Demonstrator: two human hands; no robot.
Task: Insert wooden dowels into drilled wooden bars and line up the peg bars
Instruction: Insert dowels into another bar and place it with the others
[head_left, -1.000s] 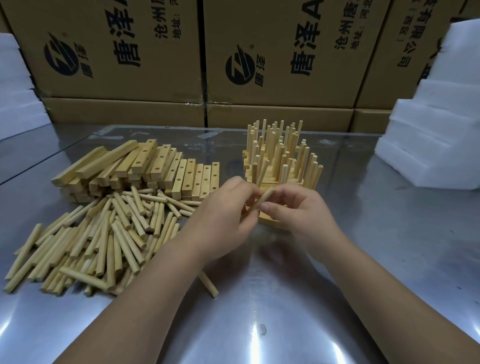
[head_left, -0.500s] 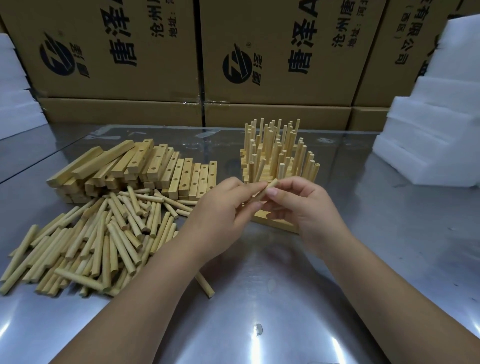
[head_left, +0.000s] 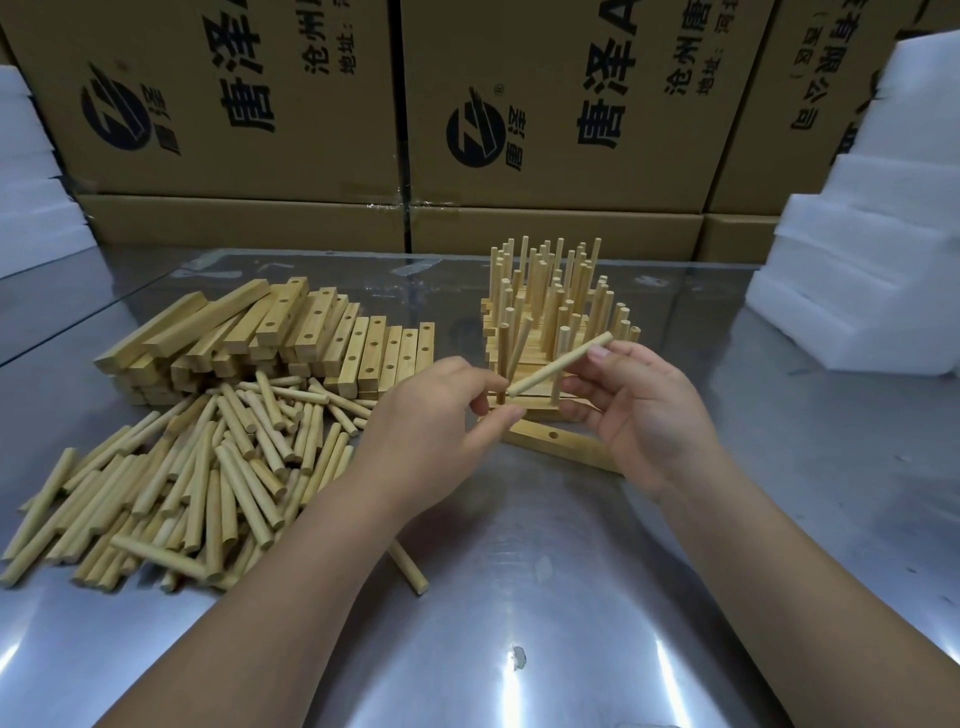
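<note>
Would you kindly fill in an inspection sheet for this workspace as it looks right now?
Surface: metal table, shiny, with glare.
Job's things: dowels heaped on the left; bars stacked behind them; peg bars lined up in the centre; one bar lying in front, a hole empty.
Clutter: stray dowel partly under the left forearm.
Hands: right hand pinches a tilted dowel; left hand at its lower end, grip unclear.
Cables: nothing seen.
Surroundings: boxes behind; foam on both sides.

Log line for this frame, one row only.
right hand: pinches dowel | left hand: at dowel's end, grip unclear | drilled bar: on table, hole empty
</note>
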